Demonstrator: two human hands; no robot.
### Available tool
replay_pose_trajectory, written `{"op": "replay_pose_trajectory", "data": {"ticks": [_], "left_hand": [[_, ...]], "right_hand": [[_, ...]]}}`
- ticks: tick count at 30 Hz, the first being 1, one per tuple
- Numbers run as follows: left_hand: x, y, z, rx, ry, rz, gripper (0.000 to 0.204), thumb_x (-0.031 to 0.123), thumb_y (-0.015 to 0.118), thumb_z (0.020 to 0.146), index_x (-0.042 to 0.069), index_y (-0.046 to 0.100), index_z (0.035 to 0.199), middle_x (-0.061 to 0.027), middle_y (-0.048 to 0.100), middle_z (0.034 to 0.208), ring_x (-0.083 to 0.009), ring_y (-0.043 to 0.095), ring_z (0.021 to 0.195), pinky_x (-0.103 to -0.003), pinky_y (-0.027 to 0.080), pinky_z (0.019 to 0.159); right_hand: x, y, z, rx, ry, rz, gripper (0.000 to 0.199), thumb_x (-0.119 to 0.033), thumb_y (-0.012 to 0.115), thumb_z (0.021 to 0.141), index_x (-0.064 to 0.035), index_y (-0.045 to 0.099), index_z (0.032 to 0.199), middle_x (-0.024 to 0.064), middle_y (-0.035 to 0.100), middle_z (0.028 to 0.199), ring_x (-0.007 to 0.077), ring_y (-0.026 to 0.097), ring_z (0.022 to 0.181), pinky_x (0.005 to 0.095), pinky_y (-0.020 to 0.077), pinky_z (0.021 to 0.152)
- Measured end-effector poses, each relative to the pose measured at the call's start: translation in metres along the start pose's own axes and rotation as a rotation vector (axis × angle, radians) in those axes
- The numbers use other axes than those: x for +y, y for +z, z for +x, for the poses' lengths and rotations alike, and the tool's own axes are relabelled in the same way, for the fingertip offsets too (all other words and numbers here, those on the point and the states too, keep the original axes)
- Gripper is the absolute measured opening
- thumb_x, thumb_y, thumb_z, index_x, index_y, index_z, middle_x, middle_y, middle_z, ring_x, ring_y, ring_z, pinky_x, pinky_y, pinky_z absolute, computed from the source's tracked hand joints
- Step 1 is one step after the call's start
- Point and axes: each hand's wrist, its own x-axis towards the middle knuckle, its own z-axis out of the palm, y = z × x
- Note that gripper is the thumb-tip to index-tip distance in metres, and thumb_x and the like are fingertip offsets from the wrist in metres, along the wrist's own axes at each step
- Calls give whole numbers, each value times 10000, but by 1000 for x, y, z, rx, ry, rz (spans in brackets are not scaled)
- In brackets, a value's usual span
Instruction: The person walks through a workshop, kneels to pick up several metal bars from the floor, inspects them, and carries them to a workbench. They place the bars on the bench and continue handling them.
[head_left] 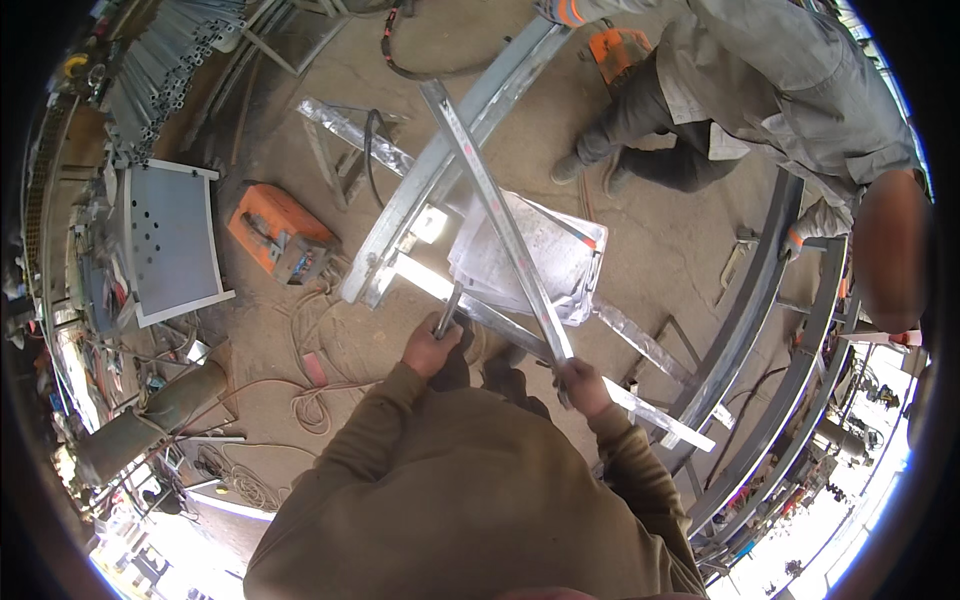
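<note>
My left hand (432, 345) is closed around the handle of a slim metal tool (447, 312) that points up toward a bright galvanised cross-piece (425, 277). My right hand (583, 385) grips the near end of a long square steel tube (495, 215), which runs diagonally up and away over a curved steel frame (450, 150). Under the tube lies a stack of shiny sheet-metal pieces (545, 260). A co-worker in grey work clothes (780, 90) bends over the far end of the frame.
An orange welding machine (280, 235) sits on the concrete floor to the left, with cables (320, 370) trailing from it. A perforated metal panel (170, 240) lies further left, with stacked tubes (165, 70) above it. Curved steel rails (770, 330) run down the right. A metal trestle (345, 140) stands behind.
</note>
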Motion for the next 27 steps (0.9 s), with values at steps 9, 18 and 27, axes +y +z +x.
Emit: {"op": "replay_pose_trajectory", "data": {"ticks": [9,18,27], "left_hand": [[-5,5,-14,7,-35,-10,240,259,731,939,46,627,976,-36,609,799,-125,554,745,-318,489,711],[-4,7,-16,-15,-65,37,177,181,710,970,42,599,981,-16,630,828,-103,582,781,-288,498,741],[-5,11,-17,-4,-20,-27,267,288,734,943,46,626,963,-30,589,779,-123,534,735,-329,485,706]], "right_hand": [[-53,10,75,-28,-47,-80,363,-319,542,1024,8,688,966,124,676,790,203,648,757,363,513,720],[-45,21,92,-64,-55,-100,325,-304,541,999,-4,666,994,128,665,869,234,640,838,380,502,785],[-30,18,92,-50,-122,-20,321,-301,565,999,-5,690,998,116,669,845,206,637,814,359,505,760]]}}
